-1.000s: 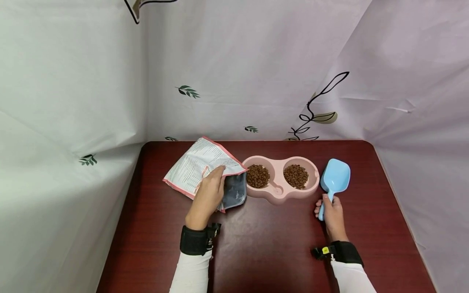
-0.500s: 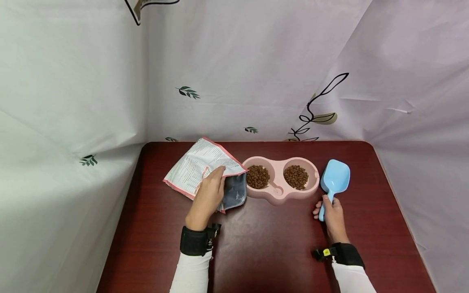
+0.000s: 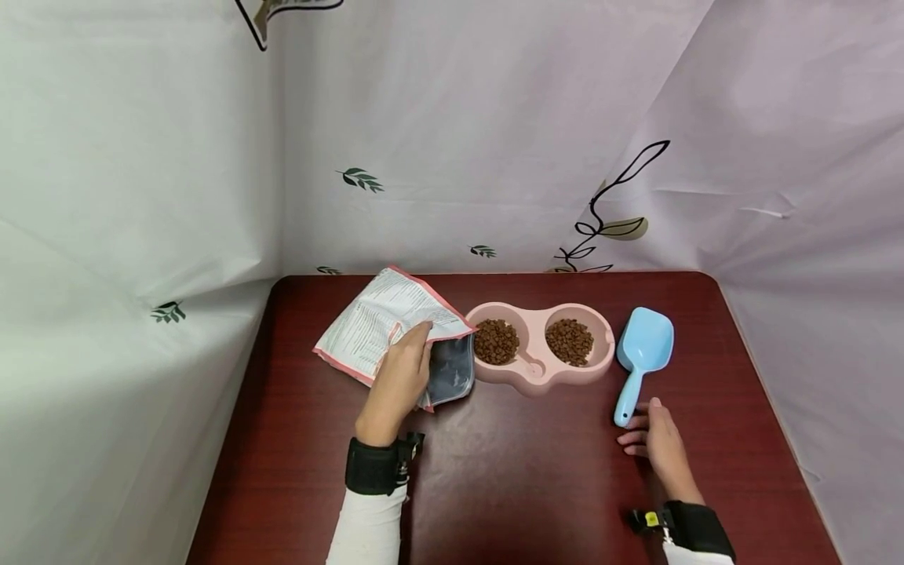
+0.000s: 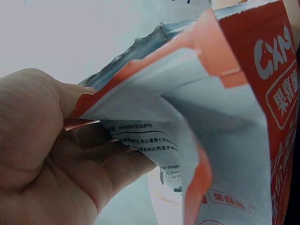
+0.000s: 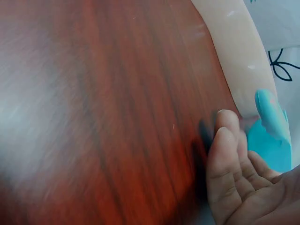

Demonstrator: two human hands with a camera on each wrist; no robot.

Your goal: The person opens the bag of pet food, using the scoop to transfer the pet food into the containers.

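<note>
At the left of the table my left hand (image 3: 397,382) pinches the edge of an opened pet food bag (image 3: 381,322), white with red borders. In the left wrist view the thumb and fingers grip the bag's torn rim (image 4: 140,70). A light blue scoop (image 3: 646,344) lies on the table at the right, its handle toward me. Just below the handle end is my right hand (image 3: 657,443), fingers loosely bent and holding nothing. In the right wrist view that hand (image 5: 243,183) is beside the blue scoop (image 5: 272,140).
A pink double bowl (image 3: 540,377) stands between bag and scoop, with brown kibble (image 3: 497,342) in both hollows. The bag's open mouth is close beside its left end. A dark red table (image 3: 523,479) lies under everything, with a white patterned cloth (image 3: 452,141) behind it.
My right hand has let go of the scoop's handle and drawn back toward me and slightly right. The scoop stays on the table. My left hand and the bag look unchanged.
</note>
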